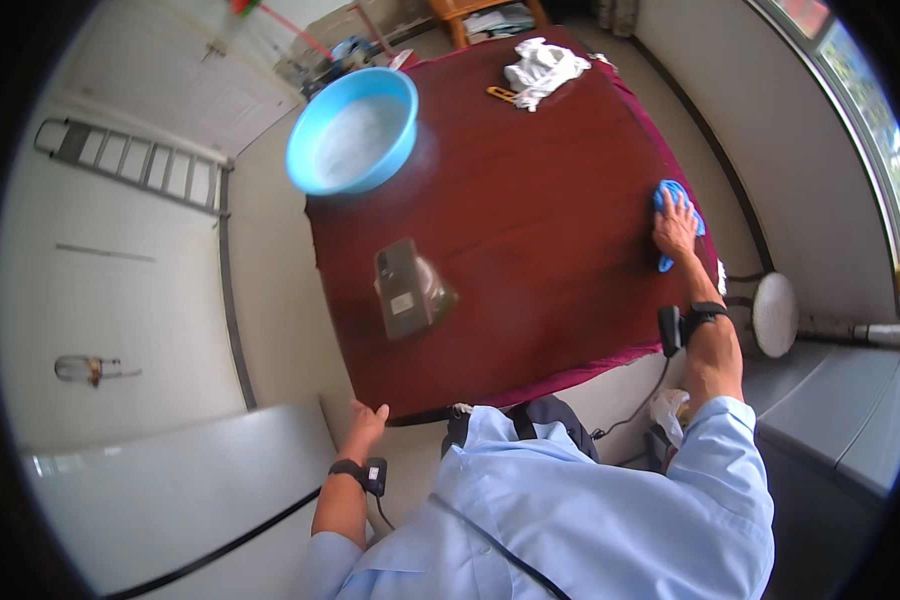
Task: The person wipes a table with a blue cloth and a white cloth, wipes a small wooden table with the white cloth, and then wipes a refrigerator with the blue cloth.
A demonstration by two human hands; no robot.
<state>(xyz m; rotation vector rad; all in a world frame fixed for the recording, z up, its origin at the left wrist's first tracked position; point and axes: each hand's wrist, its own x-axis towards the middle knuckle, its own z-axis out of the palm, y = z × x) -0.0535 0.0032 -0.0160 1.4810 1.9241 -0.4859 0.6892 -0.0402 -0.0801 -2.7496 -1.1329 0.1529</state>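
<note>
My right hand (676, 226) presses a blue cloth (673, 190) onto the right edge of the dark red table (530, 210); the cloth shows beyond the fingers and beside the palm. At the table's near left corner is my left hand (368, 425), its thumb and fingers apart, holding nothing. A phone (402, 285) lies on the left part of the table, with a small clear item (438, 290) against its right side. A light blue basin (405, 130) of cloudy water stands at the far left corner.
A crumpled white cloth (545, 72) and a yellow-handled tool (501, 94) lie at the table's far end. To the right is a round stool (775, 315). A ladder (145, 165) leans at the left wall. A wooden shelf (457, 25) stands beyond the table.
</note>
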